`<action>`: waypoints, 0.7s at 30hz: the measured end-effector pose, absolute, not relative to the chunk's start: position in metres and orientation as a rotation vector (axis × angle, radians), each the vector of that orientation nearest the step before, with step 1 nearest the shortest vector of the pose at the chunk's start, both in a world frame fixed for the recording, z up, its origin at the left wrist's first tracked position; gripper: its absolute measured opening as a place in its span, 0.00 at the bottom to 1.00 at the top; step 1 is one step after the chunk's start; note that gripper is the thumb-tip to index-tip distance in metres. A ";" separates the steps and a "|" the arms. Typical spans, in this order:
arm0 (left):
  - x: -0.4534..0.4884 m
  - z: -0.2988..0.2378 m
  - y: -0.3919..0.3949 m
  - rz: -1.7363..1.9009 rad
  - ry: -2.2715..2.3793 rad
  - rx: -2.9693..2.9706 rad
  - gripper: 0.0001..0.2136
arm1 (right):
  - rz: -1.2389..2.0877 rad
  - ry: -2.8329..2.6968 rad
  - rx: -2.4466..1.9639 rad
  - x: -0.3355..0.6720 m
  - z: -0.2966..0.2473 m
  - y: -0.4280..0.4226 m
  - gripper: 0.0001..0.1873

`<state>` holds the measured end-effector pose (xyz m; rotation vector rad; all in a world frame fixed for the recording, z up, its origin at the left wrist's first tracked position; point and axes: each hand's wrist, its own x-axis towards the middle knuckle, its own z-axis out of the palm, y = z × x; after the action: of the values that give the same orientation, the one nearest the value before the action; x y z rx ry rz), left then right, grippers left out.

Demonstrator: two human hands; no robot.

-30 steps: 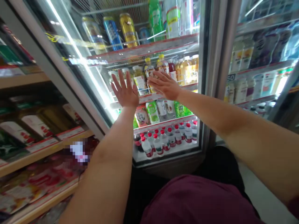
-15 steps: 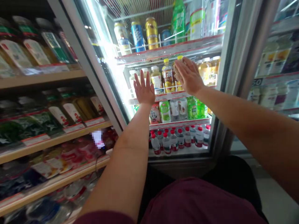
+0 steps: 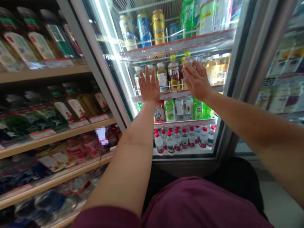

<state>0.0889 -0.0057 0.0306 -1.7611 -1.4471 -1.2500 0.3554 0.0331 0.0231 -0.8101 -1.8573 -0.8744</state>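
Far out to the left of my left hand run wooden store shelves stacked with packaged goods, and a grey door frame slants between them and the cooler. My left hand is raised with palm forward and fingers spread, empty, in front of the cooler's middle shelf; I cannot tell whether it touches anything. Just above it, on the shelf overhead, stand tall cans. Between my two hands stands a yellow-capped bottle in the middle shelf's row. My right hand is open too, fingers loosely extended, laid against the bottles at that shelf; whether it grips one I cannot tell. Below both hands sit green-labelled bottles, and lower still a row of red-capped water bottles. To the right of my right hand stands the cooler's metal post.
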 end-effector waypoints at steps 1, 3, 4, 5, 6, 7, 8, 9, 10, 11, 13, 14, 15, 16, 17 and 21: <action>0.089 0.031 -0.005 -1.258 -1.446 -1.764 0.31 | -0.886 -1.910 -0.780 0.356 0.020 0.032 0.30; 0.088 0.030 -0.004 -1.286 -1.430 -1.776 0.31 | -0.897 -1.978 -0.737 0.359 0.019 0.032 0.30; 0.087 0.030 -0.004 -1.305 -1.415 -1.782 0.31 | -0.895 -1.976 -0.741 0.360 0.021 0.033 0.31; 0.086 0.029 -0.003 -1.323 -1.395 -1.789 0.31 | -0.889 -1.943 -0.760 0.361 0.024 0.034 0.32; 0.086 0.029 -0.002 -1.342 -1.370 -1.798 0.31 | -0.880 -1.890 -0.789 0.361 0.026 0.035 0.34; 0.085 0.028 -0.001 -1.361 -1.348 -1.804 0.31 | -0.871 -1.832 -0.820 0.361 0.027 0.036 0.35; 0.085 0.027 0.000 -1.377 -1.332 -1.808 0.31 | -0.866 -1.784 -0.843 0.361 0.027 0.036 0.34; 0.084 0.027 0.001 -1.384 -1.324 -1.809 0.31 | -0.865 -1.763 -0.855 0.361 0.026 0.036 0.33; 0.084 0.026 0.002 -1.383 -1.323 -1.804 0.31 | -0.869 -1.773 -0.854 0.361 0.023 0.036 0.32; 0.083 0.026 0.003 -1.373 -1.327 -1.799 0.31 | -0.875 -1.807 -0.838 0.361 0.021 0.035 0.31; 0.082 0.026 0.005 -1.338 -1.330 -1.792 0.31 | -0.878 -1.913 -0.783 0.365 0.020 0.033 0.28; 0.082 0.025 0.005 -1.326 -1.328 -1.788 0.31 | -0.871 -1.947 -0.759 0.368 0.023 0.033 0.28; 0.082 0.025 0.005 -1.324 -1.327 -1.785 0.31 | -0.858 -1.954 -0.750 0.372 0.028 0.033 0.27; 0.082 0.024 0.005 -1.327 -1.327 -1.790 0.30 | -0.843 -1.928 -0.761 0.376 0.033 0.034 0.27; 0.082 0.024 0.005 -1.336 -1.325 -1.798 0.30 | -0.828 -1.861 -0.795 0.381 0.039 0.035 0.28; 0.085 0.024 0.001 -1.357 -1.343 -1.837 0.30 | -0.807 -1.609 -0.938 0.392 0.039 0.035 0.32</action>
<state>0.0849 0.0005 0.0238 -1.8365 -1.3431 -1.3566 0.3917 0.0352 0.0389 -0.9381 -1.6087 -0.8072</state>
